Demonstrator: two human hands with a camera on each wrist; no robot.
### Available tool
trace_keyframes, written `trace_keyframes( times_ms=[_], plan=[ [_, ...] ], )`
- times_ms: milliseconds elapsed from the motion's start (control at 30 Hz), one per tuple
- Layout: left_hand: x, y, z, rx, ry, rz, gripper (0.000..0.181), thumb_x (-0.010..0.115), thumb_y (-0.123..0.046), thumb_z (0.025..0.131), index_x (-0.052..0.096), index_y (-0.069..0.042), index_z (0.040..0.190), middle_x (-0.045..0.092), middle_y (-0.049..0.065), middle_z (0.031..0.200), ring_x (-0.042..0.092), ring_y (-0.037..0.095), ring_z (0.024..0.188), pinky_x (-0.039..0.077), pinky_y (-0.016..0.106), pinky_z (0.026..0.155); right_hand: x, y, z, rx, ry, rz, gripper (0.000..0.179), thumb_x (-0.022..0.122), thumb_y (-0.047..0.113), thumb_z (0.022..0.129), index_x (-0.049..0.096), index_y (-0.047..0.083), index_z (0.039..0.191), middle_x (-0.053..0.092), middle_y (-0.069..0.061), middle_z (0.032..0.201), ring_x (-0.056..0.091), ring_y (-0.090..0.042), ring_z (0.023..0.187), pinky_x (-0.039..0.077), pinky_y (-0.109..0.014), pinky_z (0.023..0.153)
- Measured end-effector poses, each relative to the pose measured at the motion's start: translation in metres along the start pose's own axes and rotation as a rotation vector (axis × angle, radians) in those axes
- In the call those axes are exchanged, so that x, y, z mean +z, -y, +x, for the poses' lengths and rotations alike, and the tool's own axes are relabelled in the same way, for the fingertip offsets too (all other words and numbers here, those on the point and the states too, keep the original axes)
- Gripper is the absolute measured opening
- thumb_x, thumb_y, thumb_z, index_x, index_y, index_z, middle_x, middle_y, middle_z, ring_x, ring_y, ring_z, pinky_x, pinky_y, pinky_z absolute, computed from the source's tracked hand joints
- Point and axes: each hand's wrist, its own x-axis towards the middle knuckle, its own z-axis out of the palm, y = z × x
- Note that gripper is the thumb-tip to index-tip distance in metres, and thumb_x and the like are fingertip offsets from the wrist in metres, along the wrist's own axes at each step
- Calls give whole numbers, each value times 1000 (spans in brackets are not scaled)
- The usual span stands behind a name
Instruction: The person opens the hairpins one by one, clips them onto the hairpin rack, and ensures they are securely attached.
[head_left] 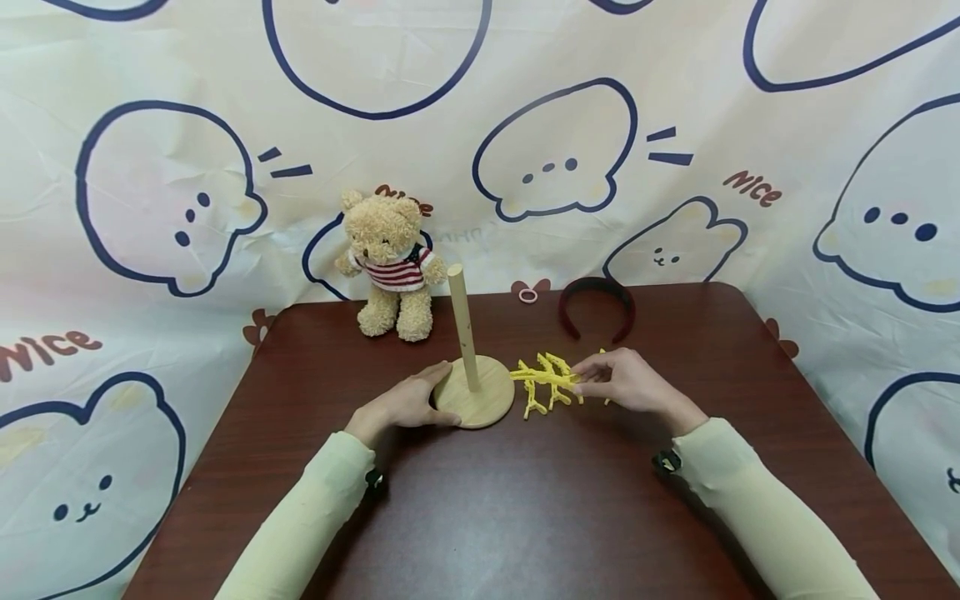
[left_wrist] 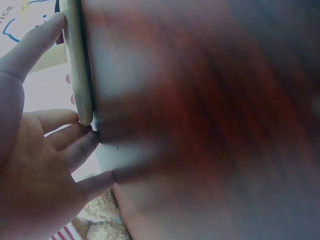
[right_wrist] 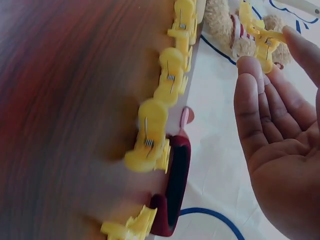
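My left hand (head_left: 405, 402) holds the round base of a pale wooden stand (head_left: 487, 400), thumb at the near edge and fingers around the left side. The stand's post (head_left: 462, 325) rises upright from the base. In the left wrist view, the disc's rim (left_wrist: 77, 65) lies between thumb and index finger. Right of the base, my right hand (head_left: 630, 381) pinches a yellow clothespin (right_wrist: 264, 50) between thumb and fingers. Several more yellow clothespins (head_left: 551, 379) lie in a row on the table, some partly hidden by this hand; their metal springs show in the right wrist view.
A teddy bear (head_left: 393, 271) in a striped sweater stands at the back left of the brown table (head_left: 487, 517). Toward the back edge lie a small pink ring (head_left: 528, 296) and a dark red headband (head_left: 597, 287). A printed cloth (head_left: 420, 158) hangs behind.
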Motion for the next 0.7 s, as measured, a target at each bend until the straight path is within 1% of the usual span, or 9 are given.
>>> trace_keyframes(
  times_ms=[167,333,467,567,700],
  plan=[
    [1,1,0,-4,2,3,106,77,-54,82,23,-7,159,23,16,165,28,34,151,30,50,120,6,8,6,-29,-5,-10,26,81,32,84,78,19,106,76,7,89,64,-11,70,51,-28,55],
    [1,2,1,-7,3,4,106,77,-55,81,23,-7,159,23,16,165,28,34,151,30,51,120,11,11,12,-44,-15,-27,27,82,35,83,79,19,105,77,9,91,61,-12,71,50,-28,58],
    [0,2,1,-6,5,-8,106,77,-55,81,23,-7,159,23,17,165,28,35,151,30,51,120,17,14,18,-44,-8,-27,25,82,36,83,79,23,103,77,11,92,61,-12,72,49,-27,60],
    [0,1,1,-6,8,-12,107,77,-56,81,23,-7,159,23,16,165,28,35,151,30,51,120,22,17,23,-50,-3,-31,21,82,34,82,79,27,102,76,12,92,60,-11,70,49,-27,57],
    [1,1,1,-5,6,-10,107,77,-55,81,23,-7,159,24,17,165,28,35,151,31,51,119,29,23,29,-57,-2,-37,20,83,30,82,79,27,101,76,11,91,60,-11,68,50,-27,55]
  ],
)
